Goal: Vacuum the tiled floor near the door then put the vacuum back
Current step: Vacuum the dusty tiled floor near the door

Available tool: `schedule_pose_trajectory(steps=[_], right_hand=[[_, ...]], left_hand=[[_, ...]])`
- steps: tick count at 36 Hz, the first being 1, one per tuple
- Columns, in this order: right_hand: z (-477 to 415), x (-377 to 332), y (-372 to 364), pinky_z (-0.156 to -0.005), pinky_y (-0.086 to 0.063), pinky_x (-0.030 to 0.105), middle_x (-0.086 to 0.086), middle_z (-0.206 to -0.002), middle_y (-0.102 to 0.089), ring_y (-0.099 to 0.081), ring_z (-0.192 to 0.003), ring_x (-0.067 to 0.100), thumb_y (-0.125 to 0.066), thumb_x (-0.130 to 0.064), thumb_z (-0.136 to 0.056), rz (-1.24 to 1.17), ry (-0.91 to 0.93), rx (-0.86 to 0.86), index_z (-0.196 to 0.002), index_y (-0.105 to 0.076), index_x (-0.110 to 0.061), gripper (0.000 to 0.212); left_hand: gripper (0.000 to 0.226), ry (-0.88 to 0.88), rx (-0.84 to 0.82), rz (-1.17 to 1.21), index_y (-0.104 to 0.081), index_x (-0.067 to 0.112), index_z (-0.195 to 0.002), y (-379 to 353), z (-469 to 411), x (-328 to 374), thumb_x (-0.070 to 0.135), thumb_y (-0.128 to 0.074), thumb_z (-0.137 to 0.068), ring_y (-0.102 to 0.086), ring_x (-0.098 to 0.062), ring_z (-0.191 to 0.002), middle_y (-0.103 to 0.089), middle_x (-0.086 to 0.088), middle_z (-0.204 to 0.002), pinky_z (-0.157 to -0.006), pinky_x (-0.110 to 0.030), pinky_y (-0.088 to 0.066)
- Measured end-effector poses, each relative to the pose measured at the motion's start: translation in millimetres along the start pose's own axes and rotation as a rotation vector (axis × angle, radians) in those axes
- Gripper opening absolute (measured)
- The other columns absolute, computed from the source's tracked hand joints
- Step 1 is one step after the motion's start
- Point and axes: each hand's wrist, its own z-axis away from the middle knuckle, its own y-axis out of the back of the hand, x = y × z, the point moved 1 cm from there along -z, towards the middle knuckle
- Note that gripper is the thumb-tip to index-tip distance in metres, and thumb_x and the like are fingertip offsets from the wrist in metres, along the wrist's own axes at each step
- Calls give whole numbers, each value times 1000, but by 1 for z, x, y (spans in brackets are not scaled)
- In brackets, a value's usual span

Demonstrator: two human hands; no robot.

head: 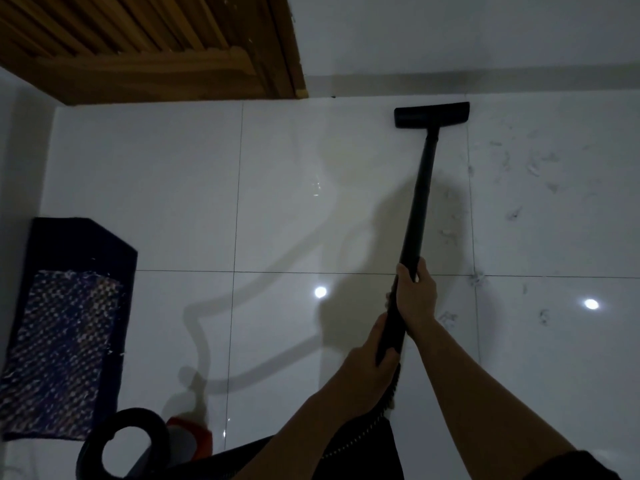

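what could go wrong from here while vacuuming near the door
The floor nozzle sits against the wall base, but the dust and fluff lies on the tiles to its right, so it may get missed.
The hose runs from the wand, gripped by the left hand and right hand, back to the vacuum body beside the mat; a hard pull might drag it onto the mat.

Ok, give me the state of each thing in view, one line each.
Floor head, flat on the tiles at the foot of the wall.
Wand, tilted, gripped by both hands.
Right hand, curled round the wand, higher up.
Left hand, curled round the wand's lower end.
Tiled floor, glossy, dust scattered on its right side.
Mat, lying flat at the left.
Vacuum body, on the floor, lower left.
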Motion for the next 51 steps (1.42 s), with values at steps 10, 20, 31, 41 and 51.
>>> schedule_pose_trajectory(steps=[10,20,31,41,51], right_hand=[[-5,8,19,-45,-48,28,10,-64,-55,-54,-44,20,-51,-19,-97,-15,-14,43,-120,-54,-11,24],[-19,14,53,-47,-47,30,15,-75,-56,-55,-48,22,-52,-22,-97,-52,-37,126,-129,-49,-11,34],[-36,1,64,-44,-47,28,11,-67,-54,-54,-46,21,-51,-19,-97,-71,-17,129,-122,-51,-10,27],[-67,-14,52,-60,-54,41,15,-79,-56,-57,-64,29,-53,-21,-94,-50,2,74,-114,-54,-15,21],[-89,-37,56,-44,-48,29,14,-69,-53,-52,-47,23,-51,-14,-95,-37,23,53,-110,-52,-6,17]], left_hand=[[54,2,-61,33,-7,34,-149,-8,-1,13,28,-32,-102,-59,-12,-64,-63,-13,-97,-54,-10,-46],[55,1,-107,-45,-7,33,-150,-30,-14,25,31,-32,-101,-59,-16,-67,-65,-19,-100,-57,-19,-48],[54,-45,-110,25,-12,32,-150,-34,-32,44,21,-33,-101,-48,-3,-48,-55,-8,-76,-44,-8,-40],[52,-58,-88,67,-15,39,-147,-22,-61,48,25,-32,-100,-57,-24,-62,-61,-23,-86,-57,-32,-54],[50,-95,-83,43,-11,40,-144,-21,-84,67,21,-29,-102,-54,0,-54,-50,9,-80,-49,-6,-44]])
